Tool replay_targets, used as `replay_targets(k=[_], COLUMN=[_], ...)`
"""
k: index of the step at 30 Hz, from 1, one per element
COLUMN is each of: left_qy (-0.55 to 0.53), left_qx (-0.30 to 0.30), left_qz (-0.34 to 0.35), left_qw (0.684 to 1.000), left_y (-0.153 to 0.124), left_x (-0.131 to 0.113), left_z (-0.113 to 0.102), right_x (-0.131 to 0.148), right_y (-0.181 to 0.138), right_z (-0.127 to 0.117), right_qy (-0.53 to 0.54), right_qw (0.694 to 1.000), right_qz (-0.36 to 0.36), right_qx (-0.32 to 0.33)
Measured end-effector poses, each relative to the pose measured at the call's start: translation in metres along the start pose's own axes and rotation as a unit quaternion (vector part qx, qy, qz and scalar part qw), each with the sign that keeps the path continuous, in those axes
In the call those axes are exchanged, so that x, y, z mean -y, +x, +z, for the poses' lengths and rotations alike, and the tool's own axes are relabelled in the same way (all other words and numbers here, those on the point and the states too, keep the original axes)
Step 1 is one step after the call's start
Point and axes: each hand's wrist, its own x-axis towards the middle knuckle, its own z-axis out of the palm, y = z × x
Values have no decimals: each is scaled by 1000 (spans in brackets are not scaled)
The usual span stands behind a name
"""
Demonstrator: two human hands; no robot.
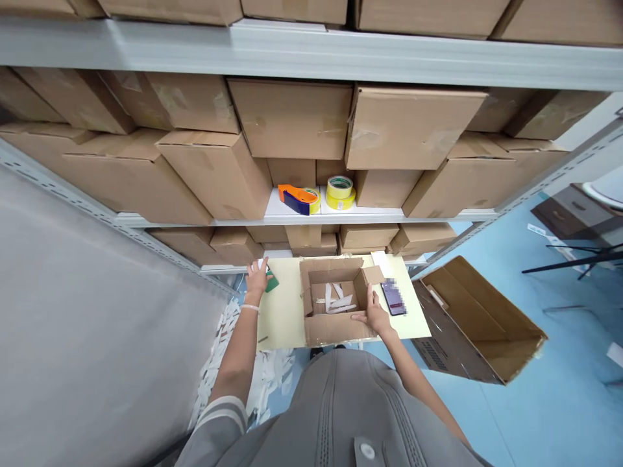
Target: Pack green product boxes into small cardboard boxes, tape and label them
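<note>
An open cardboard box [311,295] stands on a small pale yellow table [282,318], with several white strips inside it. My right hand [374,314] rests on the box's near right rim, fingers closed over the flap edge. My left hand [256,277] reaches to the table's far left corner, its fingers on a small green object [272,283] there. A phone [393,297] lies on the table just right of the box.
Metal shelving packed with cardboard boxes [292,120] fills the view ahead. An orange and blue tape dispenser [294,198] and yellow tape rolls [339,192] sit on a shelf. A large open carton [487,318] lies on the blue floor at right. White scraps [219,363] litter the floor at left.
</note>
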Motion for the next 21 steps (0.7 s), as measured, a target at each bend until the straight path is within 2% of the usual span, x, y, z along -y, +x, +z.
replay_targets(k=[7,11,13,17,21], left_qy=[-47,-92,-121,-196,-295], left_qx=[-23,-92,-146,-247,-277], left_qz=[12,-1,-4,25,56], left_qw=[999,992,982,949,913], left_y=[-16,-40,-54,-83,-108], left_x=[-1,-5,-8,-16,-35], left_z=[-5,-20,-37,-85,-123], right_x=[1,3,3,3,-2], right_y=[2,0,-1,0,3], right_z=[-1,-3,-4,-4,3], right_qy=[-4,-3,-4,-6,-8], right_qw=[1000,1000,1000,1000,1000], right_qz=[11,14,17,17,9], right_qx=[9,3,-2,-1,-14])
